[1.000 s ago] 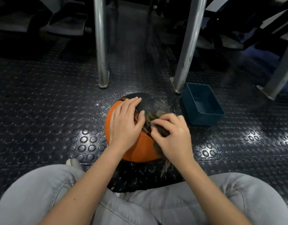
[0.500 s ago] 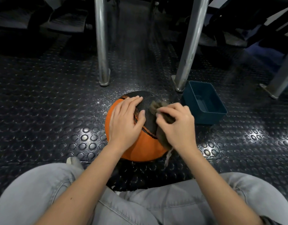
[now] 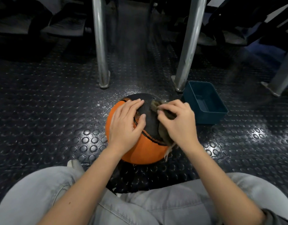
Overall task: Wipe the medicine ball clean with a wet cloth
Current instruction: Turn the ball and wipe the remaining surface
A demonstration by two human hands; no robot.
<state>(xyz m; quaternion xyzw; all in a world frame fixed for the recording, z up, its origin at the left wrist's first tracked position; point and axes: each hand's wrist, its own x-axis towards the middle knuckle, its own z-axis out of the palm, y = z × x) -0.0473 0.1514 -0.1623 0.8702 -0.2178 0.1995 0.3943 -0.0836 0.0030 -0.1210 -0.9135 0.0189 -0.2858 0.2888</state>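
Orange and black, the medicine ball [image 3: 145,151] sits on the dark studded rubber floor [image 3: 58,119], just in front of a person's knees in pale grey trousers [image 3: 34,197]. In the head view we look almost straight down on it. We see the left hand [image 3: 125,125] lying flat on the ball's upper left side. Its fingers are straight and close together and reach onto the black panel, and its thumb is spread out toward the right. The right hand [image 3: 179,125] is on the ball's upper right, with its fingers curled and bunched around a brownish-grey cloth [image 3: 163,134] that it holds against the black panel. One end of the cloth pokes out past the fingertips near the top of the ball. The other end trails out below the wrist, and a pale frayed strand hangs down the ball's right side. The hands are near each other but apart, with black panel showing between them. Just to the right of the ball stands an open teal bin [image 3: 208,118]; we cannot tell whether it holds water. Beyond the ball rise two metal legs, one upright [image 3: 100,46] and one leaning [image 3: 188,43], the leaning one footed just beside the bin's far left corner.
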